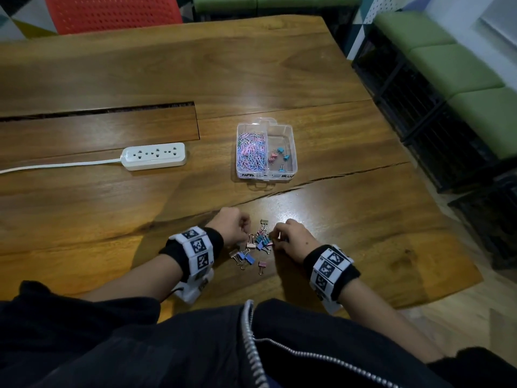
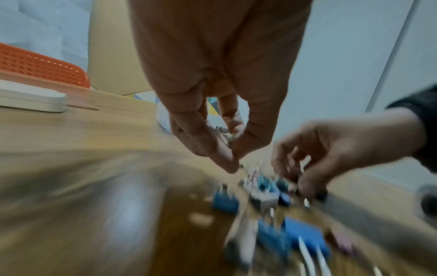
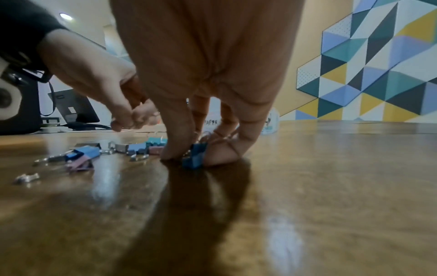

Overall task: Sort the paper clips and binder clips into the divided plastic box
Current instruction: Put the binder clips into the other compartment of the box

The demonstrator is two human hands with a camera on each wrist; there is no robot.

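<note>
The box [image 1: 265, 175] lies far and a little right of the right hand [image 1: 291, 236], which pinches a blue clip [image 3: 195, 156]; the left hand [image 1: 232, 225] is pinched narrow, its content unclear.

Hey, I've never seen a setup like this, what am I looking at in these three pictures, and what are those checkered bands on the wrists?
No machine here: a person sorts clips with bare hands. The patterned wristbands sit where the wrist cameras are worn. The big picture comes from a head camera looking down; the other two look along each hand.

On the wooden table lie loose binder clips, a white power strip and a divided plastic box, with paper clips on its left side and a few binder clips on its right.

The right hand pinches a blue binder clip against the table. The left hand pinches something small; blur hides what.
</note>
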